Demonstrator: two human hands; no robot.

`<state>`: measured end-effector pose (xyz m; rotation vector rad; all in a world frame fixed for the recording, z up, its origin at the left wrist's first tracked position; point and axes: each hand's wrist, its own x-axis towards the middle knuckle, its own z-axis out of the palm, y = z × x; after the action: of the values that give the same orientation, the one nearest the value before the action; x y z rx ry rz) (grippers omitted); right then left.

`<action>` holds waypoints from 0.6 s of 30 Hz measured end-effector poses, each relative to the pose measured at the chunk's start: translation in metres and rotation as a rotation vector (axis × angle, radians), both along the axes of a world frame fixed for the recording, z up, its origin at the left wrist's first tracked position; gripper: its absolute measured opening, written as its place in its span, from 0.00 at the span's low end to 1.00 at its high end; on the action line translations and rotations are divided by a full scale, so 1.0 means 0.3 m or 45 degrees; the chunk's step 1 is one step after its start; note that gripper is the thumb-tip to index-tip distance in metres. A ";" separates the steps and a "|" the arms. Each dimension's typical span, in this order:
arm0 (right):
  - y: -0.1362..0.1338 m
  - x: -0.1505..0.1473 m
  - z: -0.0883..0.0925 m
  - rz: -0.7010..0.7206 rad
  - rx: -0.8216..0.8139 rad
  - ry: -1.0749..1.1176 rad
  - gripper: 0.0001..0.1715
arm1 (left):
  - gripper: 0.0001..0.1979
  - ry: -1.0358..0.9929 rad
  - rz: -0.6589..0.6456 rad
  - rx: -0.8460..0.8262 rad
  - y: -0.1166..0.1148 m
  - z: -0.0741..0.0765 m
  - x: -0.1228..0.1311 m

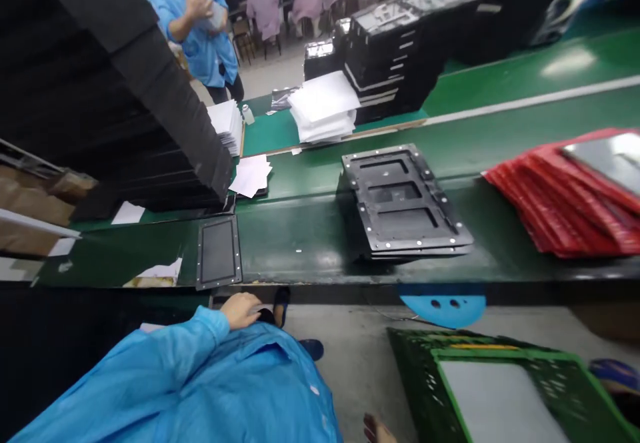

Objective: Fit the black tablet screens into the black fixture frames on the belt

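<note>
Quick count of what we've got on the green belt (310, 236). There's one small black frame (219, 253), one stack of bigger black plates (405, 203) with three rectangular windows in the top one, and one fanned pile of red pouches (565, 196) at the right edge. For white paper we count two proper stacks, one upper centre (325, 106) and one left of it (227, 123), plus a loose fan of sheets (251, 175) between them and the frame. One green crate (425, 376) sits on the floor, lower right.

The small black frame is the thing nearest our left hand (240, 309). It lies flat at the near edge of the belt, lower left of centre. Its long axis runs away from us, up and down in the frame, with the top leaning a touch right.

The left hand sits just below that edge, knuckles up and fingers curled loosely over something pale. We can't tell if it's actually gripping it. Only a sliver of what looks like our right hand (379, 431) pokes in at the bottom edge, so we can't make out its fingers.

A co-worker in a blue coat (200, 43) stands upper left, both hands up at the chest.
</note>
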<state>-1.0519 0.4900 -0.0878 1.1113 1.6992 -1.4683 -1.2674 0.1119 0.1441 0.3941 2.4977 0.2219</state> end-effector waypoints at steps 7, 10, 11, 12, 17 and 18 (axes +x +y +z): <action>-0.119 -0.346 0.276 0.227 0.092 0.041 0.18 | 0.16 0.314 0.639 0.205 -0.238 -0.083 -0.141; -0.159 -0.438 0.362 0.300 0.057 0.198 0.18 | 0.15 0.238 0.660 0.306 -0.213 -0.092 -0.245; -0.160 -0.461 0.388 0.288 0.042 0.192 0.18 | 0.16 0.198 0.645 0.336 -0.192 -0.093 -0.272; -0.154 -0.484 0.413 0.250 0.037 0.156 0.17 | 0.16 0.158 0.624 0.365 -0.166 -0.094 -0.295; 0.016 -0.657 0.530 -0.219 0.111 0.036 0.11 | 0.16 -0.009 0.531 0.489 0.007 -0.105 -0.363; 0.075 -0.713 0.550 -0.310 0.141 0.067 0.11 | 0.16 -0.044 0.522 0.507 0.051 -0.106 -0.370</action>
<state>-1.2658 0.5124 0.0772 1.3908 1.7484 -1.5773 -1.3784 0.1271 0.1124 0.0253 2.4708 0.8889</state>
